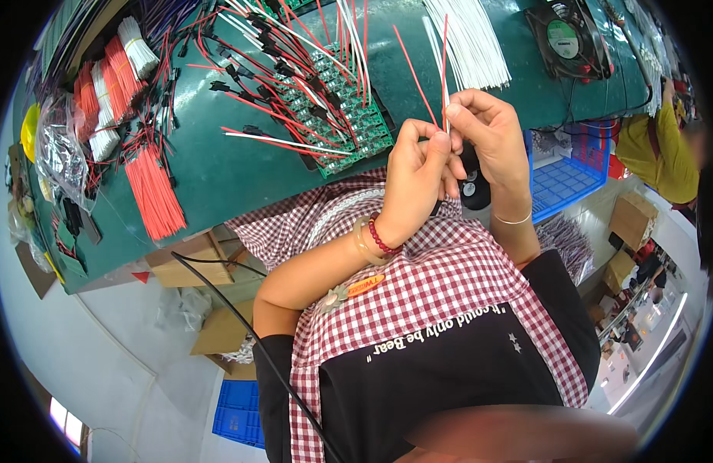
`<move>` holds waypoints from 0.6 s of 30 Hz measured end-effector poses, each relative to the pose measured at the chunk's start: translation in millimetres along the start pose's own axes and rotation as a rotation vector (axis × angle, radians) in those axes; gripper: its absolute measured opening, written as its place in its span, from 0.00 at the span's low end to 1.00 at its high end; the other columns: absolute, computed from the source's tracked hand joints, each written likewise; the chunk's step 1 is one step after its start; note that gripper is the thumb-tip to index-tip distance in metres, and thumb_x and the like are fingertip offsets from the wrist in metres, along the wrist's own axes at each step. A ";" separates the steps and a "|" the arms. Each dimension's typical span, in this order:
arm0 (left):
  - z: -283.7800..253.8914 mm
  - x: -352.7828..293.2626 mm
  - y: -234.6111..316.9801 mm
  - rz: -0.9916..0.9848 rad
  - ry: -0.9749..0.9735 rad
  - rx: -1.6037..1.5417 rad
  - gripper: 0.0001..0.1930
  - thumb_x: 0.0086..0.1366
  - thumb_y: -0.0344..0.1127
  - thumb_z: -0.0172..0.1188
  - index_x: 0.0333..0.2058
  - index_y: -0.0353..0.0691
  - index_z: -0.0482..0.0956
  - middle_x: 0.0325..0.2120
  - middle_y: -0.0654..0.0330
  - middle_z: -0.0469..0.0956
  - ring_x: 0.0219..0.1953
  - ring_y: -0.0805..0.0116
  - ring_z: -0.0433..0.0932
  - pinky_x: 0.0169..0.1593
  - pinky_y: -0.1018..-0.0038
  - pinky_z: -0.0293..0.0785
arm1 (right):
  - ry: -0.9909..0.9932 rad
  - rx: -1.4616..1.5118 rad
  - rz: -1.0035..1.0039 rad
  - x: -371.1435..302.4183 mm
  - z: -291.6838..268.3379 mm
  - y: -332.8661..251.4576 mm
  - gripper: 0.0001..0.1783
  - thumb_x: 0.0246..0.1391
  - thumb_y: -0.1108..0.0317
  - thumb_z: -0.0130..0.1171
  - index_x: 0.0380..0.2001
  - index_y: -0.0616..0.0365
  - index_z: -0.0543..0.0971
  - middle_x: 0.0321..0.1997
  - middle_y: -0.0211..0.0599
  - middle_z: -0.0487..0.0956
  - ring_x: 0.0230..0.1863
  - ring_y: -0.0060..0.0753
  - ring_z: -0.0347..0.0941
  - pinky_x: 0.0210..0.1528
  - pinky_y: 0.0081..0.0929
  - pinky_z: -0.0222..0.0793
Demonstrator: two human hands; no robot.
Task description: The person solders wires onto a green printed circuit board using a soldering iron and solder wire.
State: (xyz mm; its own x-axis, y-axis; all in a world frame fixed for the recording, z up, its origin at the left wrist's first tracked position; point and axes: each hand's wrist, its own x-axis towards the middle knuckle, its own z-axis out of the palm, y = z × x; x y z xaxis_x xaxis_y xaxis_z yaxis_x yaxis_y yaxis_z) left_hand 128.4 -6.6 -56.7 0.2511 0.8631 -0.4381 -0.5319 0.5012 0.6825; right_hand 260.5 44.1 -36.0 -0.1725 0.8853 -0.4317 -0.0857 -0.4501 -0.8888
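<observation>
Nearest clothing: Below us spread a black top [418, 393] and a red-and-white checked apron [418, 278]; a smear at the lower rim is too blurred to name.
Left hand: We find the left hand [414, 166] at the bench edge, thumb and forefinger pinched together on the lower ends of thin red wires [415, 76].
Right hand: Close beside it, the right hand [491, 135] also pinches narrowly on this little group, which seems to include a white wire; we cannot tell which strand each hand grips.
Wire position: Their free ends fan away from the body, above the green bench mat [241, 185].
Circuit boards: Left of the held strands, we see green circuit boards [376, 133] bristling with red and white leads and black connectors.
Loose stock: A white wire bundle [472, 46] lies beyond the right hand; a red wire bundle [156, 197] lies well to the left.
Far right: We notice a black cooling fan [565, 38] and, lower, a blue plastic crate [557, 189].
Risks: We judge that a slack pinch could drop a strand, and a leftward sweep could snag the leads and strain their joints.
</observation>
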 end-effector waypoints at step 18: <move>-1.1 -6.1 14.4 0.003 0.008 0.128 0.06 0.70 0.31 0.49 0.35 0.34 0.68 0.20 0.61 0.77 0.13 0.81 0.70 0.15 0.85 0.62 | -0.196 0.123 0.065 -1.9 -17.1 -5.7 0.07 0.59 0.72 0.57 0.35 0.66 0.77 0.24 0.31 0.77 0.22 0.16 0.73 0.26 0.13 0.69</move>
State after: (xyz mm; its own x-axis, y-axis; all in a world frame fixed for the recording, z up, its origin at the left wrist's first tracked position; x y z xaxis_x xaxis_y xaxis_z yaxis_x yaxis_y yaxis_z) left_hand 118.4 -4.7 -44.8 0.2430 0.8642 -0.4405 -0.4252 0.5031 0.7524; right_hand 278.1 46.9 -32.7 -0.3677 0.8201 -0.4383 -0.1852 -0.5265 -0.8298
